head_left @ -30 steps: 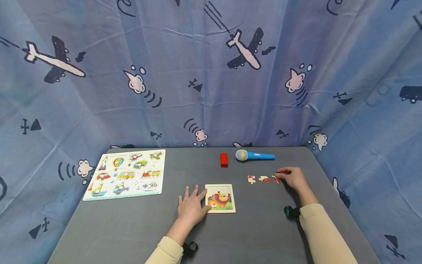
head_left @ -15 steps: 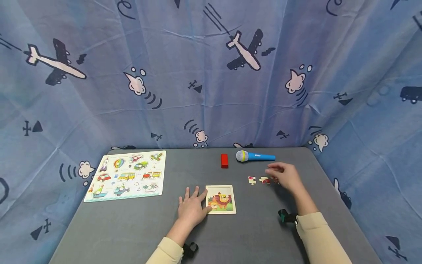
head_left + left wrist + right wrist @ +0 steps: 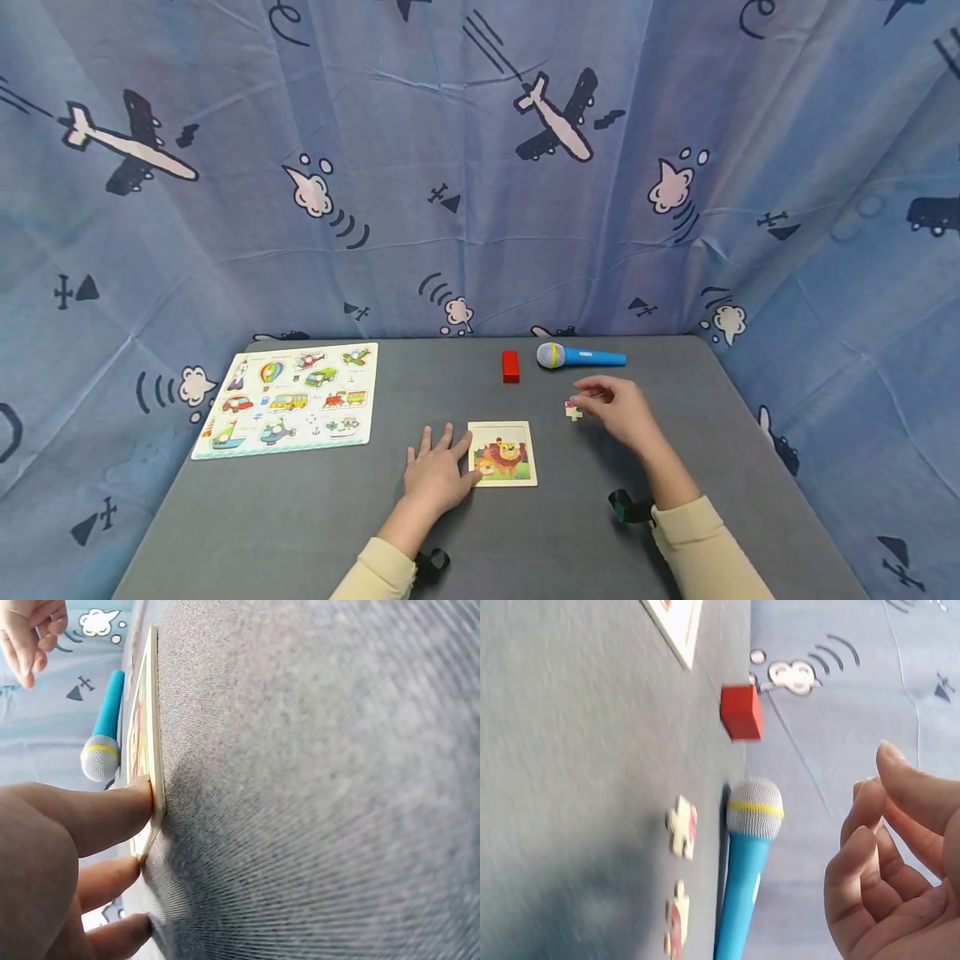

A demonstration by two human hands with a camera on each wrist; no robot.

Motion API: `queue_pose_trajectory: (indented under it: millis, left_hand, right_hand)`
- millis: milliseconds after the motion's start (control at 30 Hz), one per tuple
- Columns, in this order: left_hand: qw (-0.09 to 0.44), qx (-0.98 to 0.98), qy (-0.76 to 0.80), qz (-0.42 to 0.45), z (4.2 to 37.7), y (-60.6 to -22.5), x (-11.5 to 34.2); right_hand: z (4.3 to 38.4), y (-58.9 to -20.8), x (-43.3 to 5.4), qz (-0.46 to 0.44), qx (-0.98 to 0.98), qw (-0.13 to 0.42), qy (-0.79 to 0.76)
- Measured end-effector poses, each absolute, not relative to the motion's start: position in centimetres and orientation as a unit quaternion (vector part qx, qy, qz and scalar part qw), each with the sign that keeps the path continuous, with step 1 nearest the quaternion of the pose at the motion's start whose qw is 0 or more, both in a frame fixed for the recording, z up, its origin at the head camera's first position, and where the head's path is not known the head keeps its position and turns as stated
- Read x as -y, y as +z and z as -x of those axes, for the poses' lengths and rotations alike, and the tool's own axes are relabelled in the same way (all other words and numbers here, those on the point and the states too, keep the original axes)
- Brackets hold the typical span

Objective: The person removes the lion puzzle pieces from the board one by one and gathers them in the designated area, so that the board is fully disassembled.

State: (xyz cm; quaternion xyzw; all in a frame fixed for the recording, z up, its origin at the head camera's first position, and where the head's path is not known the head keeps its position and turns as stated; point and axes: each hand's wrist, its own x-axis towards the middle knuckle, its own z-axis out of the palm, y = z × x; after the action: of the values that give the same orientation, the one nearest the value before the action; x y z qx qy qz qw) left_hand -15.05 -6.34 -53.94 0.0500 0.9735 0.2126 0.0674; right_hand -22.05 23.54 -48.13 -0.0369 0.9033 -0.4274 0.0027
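My left hand [image 3: 435, 477] lies with spread fingers at the left edge of a small lion jigsaw puzzle [image 3: 498, 427]. In the left wrist view, its thumb and forefinger touch the puzzle's pale edge [image 3: 156, 742]. My right hand [image 3: 618, 414] hovers over the loose jigsaw pieces. One piece [image 3: 573, 411] shows just left of its fingertips; the hand hides the others in the head view. Two pieces, a nearer one [image 3: 682, 828] and another [image 3: 677, 922], lie on the table in the right wrist view. There the right hand [image 3: 900, 877] has loosely bent fingers, with nothing visible between them.
A blue toy microphone [image 3: 592, 357] and a red block [image 3: 510, 367] lie behind the pieces. To the left is a white board with vehicle pictures [image 3: 288, 400]. Behind the grey table [image 3: 300, 525] hangs a blue curtain [image 3: 420, 208].
My right hand has moved left along the row, from the rightmost piece to beside the leftmost one. The left hand has stayed at the puzzle.
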Motion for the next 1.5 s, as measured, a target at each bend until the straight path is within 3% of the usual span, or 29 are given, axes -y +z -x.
queue_pose_trajectory:
  millis: [900,1500]
  left_hand:
    - [0.071,-0.975,0.205,-0.04,15.3,-54.0,6.3]
    - [0.053,-0.976,0.205,-0.049,15.2,-54.0,6.5]
  right_hand:
    - [19.4,-52.7,-13.0,0.107,-0.88,0.078,-0.456]
    - [19.3,-54.2,-9.9,0.159,-0.924,0.098,-0.332]
